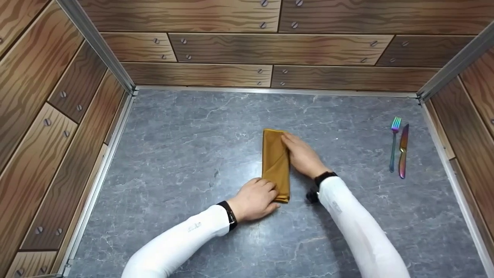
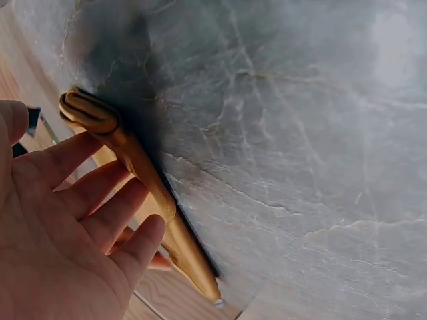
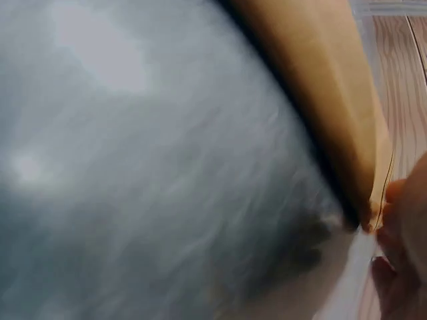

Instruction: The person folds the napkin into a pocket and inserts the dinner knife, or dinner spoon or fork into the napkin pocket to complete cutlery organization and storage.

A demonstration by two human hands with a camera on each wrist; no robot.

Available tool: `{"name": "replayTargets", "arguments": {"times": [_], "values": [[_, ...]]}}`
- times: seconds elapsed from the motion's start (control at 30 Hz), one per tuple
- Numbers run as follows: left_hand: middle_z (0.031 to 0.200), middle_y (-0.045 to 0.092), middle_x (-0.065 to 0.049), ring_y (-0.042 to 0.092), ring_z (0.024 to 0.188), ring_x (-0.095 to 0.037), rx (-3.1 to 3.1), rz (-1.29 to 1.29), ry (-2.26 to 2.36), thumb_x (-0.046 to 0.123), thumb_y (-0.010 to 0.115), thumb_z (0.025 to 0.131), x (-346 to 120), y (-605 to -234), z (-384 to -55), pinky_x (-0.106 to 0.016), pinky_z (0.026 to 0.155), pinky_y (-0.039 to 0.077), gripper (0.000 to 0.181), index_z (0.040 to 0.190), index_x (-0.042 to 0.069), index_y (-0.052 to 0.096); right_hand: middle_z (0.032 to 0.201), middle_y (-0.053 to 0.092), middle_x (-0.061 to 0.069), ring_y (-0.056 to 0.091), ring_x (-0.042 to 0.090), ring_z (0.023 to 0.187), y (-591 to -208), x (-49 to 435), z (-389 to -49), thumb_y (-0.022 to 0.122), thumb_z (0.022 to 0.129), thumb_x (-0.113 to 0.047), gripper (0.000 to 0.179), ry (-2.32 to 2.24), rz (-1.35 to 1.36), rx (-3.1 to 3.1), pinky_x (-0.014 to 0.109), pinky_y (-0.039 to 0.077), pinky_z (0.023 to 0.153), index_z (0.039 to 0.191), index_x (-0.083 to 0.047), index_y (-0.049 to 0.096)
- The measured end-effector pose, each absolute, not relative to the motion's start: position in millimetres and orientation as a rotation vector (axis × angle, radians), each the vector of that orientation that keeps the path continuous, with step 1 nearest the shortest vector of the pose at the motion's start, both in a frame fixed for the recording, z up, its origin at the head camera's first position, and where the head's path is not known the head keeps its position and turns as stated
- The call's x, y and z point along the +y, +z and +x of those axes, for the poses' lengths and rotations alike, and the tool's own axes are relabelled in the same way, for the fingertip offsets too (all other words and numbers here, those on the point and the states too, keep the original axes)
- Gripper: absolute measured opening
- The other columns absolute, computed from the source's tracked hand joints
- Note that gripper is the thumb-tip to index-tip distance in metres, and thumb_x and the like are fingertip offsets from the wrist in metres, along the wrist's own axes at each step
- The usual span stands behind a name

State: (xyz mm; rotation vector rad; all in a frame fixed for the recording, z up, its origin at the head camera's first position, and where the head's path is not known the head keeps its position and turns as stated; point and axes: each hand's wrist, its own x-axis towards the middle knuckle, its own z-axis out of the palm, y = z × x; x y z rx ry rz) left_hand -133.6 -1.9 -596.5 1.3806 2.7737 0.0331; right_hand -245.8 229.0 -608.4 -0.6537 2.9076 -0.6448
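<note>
A mustard-brown cloth napkin point(image 1: 276, 162), folded into a narrow strip, lies lengthwise on the grey marbled tabletop. My left hand point(image 1: 256, 199) rests its fingers on the near left part of the strip, thumb apart on the table side. In the left wrist view the fingers of that hand point(image 2: 80, 213) reach loosely over the napkin point(image 2: 150, 183), whose layered fold shows at one end. Along the far right edge, my right hand point(image 1: 305, 156) touches the cloth with extended fingers. The right wrist view catches only part of this hand point(image 3: 403, 240) beside the napkin's end point(image 3: 320, 73).
To the right lie a rainbow-coloured metal fork point(image 1: 393, 143) and a matching knife point(image 1: 403, 150), side by side. Wood-patterned panels point(image 1: 224, 48) with metal edging enclose the grey surface point(image 1: 185, 146) at the back and both sides.
</note>
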Motion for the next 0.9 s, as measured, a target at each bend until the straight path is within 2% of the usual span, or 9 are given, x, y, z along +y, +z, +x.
{"name": "replayTargets", "arguments": {"times": [0.13, 0.2, 0.37, 0.43, 0.5, 0.6, 0.67, 0.73, 0.9], "values": [[0.132, 0.062, -0.003, 0.057, 0.121, -0.022, 2.775, 1.373, 0.021, 0.054, 0.043, 0.106, 2.2, -594.3, -135.3, -0.039, 0.104, 0.044, 0.050, 0.125, 0.015, 0.069, 0.162, 0.028, 0.027, 0.023, 0.043, 0.151, -612.5, 263.9, -239.5, 0.046, 0.103, -0.004, 0.056, -0.768, -0.470, 2.976, 0.054, 0.015, 0.124, 0.156, 0.007, 0.031], [0.126, 0.063, -0.002, 0.058, 0.117, -0.022, 2.771, 1.360, -0.003, 0.055, 0.041, 0.106, 4.3, -591.7, -136.1, -0.039, 0.102, 0.045, 0.050, 0.121, 0.016, 0.070, 0.163, 0.021, 0.031, 0.017, 0.045, 0.152, -613.6, 286.4, -236.0, 0.045, 0.106, -0.014, 0.058, -0.802, -0.310, 3.001, 0.055, 0.010, 0.124, 0.156, 0.010, 0.027], [0.112, 0.064, -0.001, 0.060, 0.105, -0.021, 2.760, 1.302, -0.027, 0.058, 0.040, 0.105, 12.8, -582.1, -138.3, -0.038, 0.096, 0.047, 0.051, 0.112, 0.016, 0.070, 0.160, 0.001, 0.041, 0.000, 0.053, 0.150, -612.7, 346.9, -223.0, 0.038, 0.109, -0.032, 0.074, -0.785, 0.112, 3.045, 0.057, -0.002, 0.123, 0.154, 0.019, 0.009], [0.118, 0.064, -0.002, 0.059, 0.109, -0.021, 2.753, 1.287, -0.022, 0.058, 0.040, 0.105, 18.4, -578.7, -139.5, -0.037, 0.100, 0.045, 0.054, 0.122, 0.015, 0.068, 0.158, -0.003, 0.044, -0.004, 0.056, 0.149, -612.2, 367.8, -217.8, 0.034, 0.110, -0.036, 0.078, -0.733, 0.221, 3.058, 0.058, -0.004, 0.122, 0.152, 0.022, 0.004], [0.135, 0.060, -0.005, 0.056, 0.124, -0.024, 2.743, 1.298, -0.022, 0.058, 0.040, 0.106, 25.0, -575.7, -141.2, -0.038, 0.110, 0.041, 0.059, 0.139, 0.013, 0.061, 0.156, -0.003, 0.047, -0.004, 0.058, 0.148, -613.1, 385.2, -214.1, 0.032, 0.110, -0.038, 0.080, -0.680, 0.289, 3.076, 0.060, -0.004, 0.122, 0.149, 0.025, 0.003], [0.160, 0.040, -0.009, 0.038, 0.146, -0.029, 2.727, 1.378, -0.034, 0.057, 0.039, 0.106, 37.2, -573.5, -145.6, -0.042, 0.122, 0.024, 0.069, 0.159, 0.012, 0.038, 0.156, -0.005, 0.047, -0.005, 0.059, 0.147, -615.3, 403.8, -208.3, 0.028, 0.110, -0.042, 0.082, -0.648, 0.342, 3.055, 0.061, -0.004, 0.121, 0.149, 0.026, 0.002], [0.168, 0.026, -0.008, 0.024, 0.153, -0.028, 2.715, 1.438, -0.058, 0.056, 0.037, 0.107, 46.2, -573.9, -150.0, -0.042, 0.125, 0.014, 0.071, 0.163, 0.013, 0.028, 0.155, -0.004, 0.048, -0.004, 0.060, 0.147, -617.4, 412.0, -205.1, 0.027, 0.110, -0.042, 0.082, -0.629, 0.358, 3.051, 0.062, -0.002, 0.121, 0.148, 0.026, 0.004], [0.170, 0.018, -0.007, 0.016, 0.155, -0.025, 2.704, 1.479, -0.077, 0.056, 0.034, 0.108, 55.9, -576.2, -155.8, -0.041, 0.126, 0.009, 0.072, 0.165, 0.014, 0.021, 0.155, -0.003, 0.048, -0.003, 0.061, 0.147, -618.9, 417.3, -202.4, 0.026, 0.110, -0.042, 0.081, -0.616, 0.371, 3.040, 0.063, -0.001, 0.121, 0.148, 0.027, 0.005], [0.171, 0.012, -0.005, 0.009, 0.157, -0.022, 2.690, 1.459, -0.100, 0.055, 0.028, 0.109, 79.7, -584.9, -169.8, -0.037, 0.126, 0.004, 0.071, 0.166, 0.015, 0.015, 0.154, -0.003, 0.050, -0.003, 0.062, 0.146, -620.3, 423.4, -198.6, 0.027, 0.110, -0.037, 0.078, -0.595, 0.410, 3.026, 0.062, -0.001, 0.121, 0.147, 0.028, 0.005]]}}
